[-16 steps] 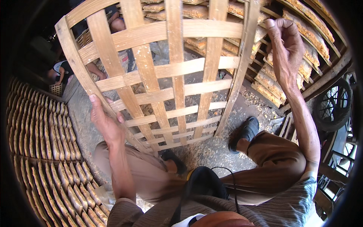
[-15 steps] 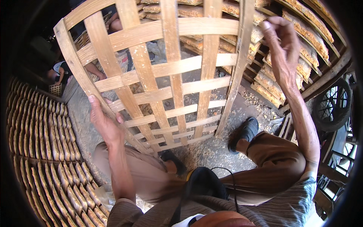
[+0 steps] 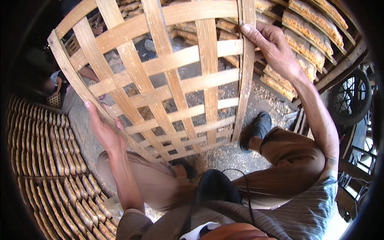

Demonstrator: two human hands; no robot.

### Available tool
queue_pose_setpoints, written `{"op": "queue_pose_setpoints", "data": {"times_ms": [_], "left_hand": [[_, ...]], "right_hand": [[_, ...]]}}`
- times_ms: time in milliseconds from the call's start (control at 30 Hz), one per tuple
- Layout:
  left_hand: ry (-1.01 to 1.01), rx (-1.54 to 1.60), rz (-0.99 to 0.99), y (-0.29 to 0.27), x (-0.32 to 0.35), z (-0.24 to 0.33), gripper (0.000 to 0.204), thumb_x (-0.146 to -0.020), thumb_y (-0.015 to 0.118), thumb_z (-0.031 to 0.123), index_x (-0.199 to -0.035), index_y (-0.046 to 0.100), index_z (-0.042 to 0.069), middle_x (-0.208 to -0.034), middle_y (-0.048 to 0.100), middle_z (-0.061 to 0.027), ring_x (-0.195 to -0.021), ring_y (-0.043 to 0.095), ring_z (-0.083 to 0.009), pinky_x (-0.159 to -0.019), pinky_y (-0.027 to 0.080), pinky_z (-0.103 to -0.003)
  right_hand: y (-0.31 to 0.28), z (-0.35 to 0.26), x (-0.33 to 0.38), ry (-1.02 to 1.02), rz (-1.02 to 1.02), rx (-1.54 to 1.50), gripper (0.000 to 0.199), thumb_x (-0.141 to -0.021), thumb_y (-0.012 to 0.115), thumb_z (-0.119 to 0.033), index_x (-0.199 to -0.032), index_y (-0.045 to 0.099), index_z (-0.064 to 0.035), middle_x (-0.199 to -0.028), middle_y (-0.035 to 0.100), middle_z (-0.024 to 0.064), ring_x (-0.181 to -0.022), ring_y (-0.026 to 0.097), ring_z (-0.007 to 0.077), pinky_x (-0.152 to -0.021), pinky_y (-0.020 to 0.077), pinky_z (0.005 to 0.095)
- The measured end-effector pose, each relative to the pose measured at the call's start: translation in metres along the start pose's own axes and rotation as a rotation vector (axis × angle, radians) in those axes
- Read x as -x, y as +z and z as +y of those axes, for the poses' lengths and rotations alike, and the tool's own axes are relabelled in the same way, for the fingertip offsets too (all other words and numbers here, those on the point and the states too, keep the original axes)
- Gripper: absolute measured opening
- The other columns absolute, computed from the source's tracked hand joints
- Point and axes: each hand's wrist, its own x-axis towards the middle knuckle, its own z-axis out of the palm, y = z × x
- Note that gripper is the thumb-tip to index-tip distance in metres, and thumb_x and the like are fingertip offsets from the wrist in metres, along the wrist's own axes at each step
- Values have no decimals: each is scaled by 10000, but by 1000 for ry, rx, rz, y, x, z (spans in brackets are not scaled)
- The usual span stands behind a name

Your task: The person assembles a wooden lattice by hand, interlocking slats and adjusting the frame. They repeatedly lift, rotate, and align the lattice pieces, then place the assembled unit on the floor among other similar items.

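Observation:
A large rack of flat, crossed bamboo strips point(image 3: 170, 76) stands tilted in front of me, with its lower end down between my legs. My left hand point(image 3: 107, 130) grips its left edge strip, thumb on the near side and fingertips showing behind. On the opposite edge, near the top, my right hand point(image 3: 274, 48) holds the long side strip with its thumb laid across the front and its fingers behind. Wide gaps between the strips show the floor through them.
Stacked slabs on slats point(image 3: 308, 44) rise at the upper right, and rows of similar slabs point(image 3: 48, 148) fill the left. A black wheel point(image 3: 350, 98) stands at the right. Another person point(image 3: 57, 86) sits far left. Debris litters the floor point(image 3: 224, 164).
My right hand has come left and closed on the right edge of the rack. The rack's upper part has shifted slightly left, and my left hand keeps its grip.

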Motion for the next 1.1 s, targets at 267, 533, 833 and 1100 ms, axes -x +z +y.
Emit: {"op": "queue_pose_setpoints", "data": {"times_ms": [267,533,833,1100], "left_hand": [[-55,35,-65,-18,-16,-9,520,-1021,556,621,-989,571,101,-739,568,-29,-475,441,-122,-452,336,-272],[-90,56,-5,-21,-23,-9,500,-1010,580,619,-1052,561,120,-816,589,-15,-508,439,-116,-495,345,-269],[-119,68,-28,-26,-25,-17,516,-1024,574,596,-1161,560,99,-907,576,-20,-565,449,-121,-512,373,-283],[-167,112,12,-34,-35,-14,384,-1071,565,448,-1244,542,105,-1023,576,-29,-650,451,-126,-555,377,-264]], "right_hand": [[7,28,12,117,-416,-205,528,-941,776,-235,-1412,616,-58,-1162,769,88,-1002,743,176,-846,619,336],[31,38,24,225,-321,-136,454,-1037,620,-428,-1248,700,-34,-1017,779,90,-921,757,162,-724,644,303],[38,51,15,138,-304,-304,397,-1048,627,-225,-1406,578,-61,-1194,755,110,-1038,760,197,-918,640,349],[42,65,24,239,-484,-276,387,-949,775,-240,-1270,700,-36,-1052,787,111,-992,755,172,-977,585,347]]}}
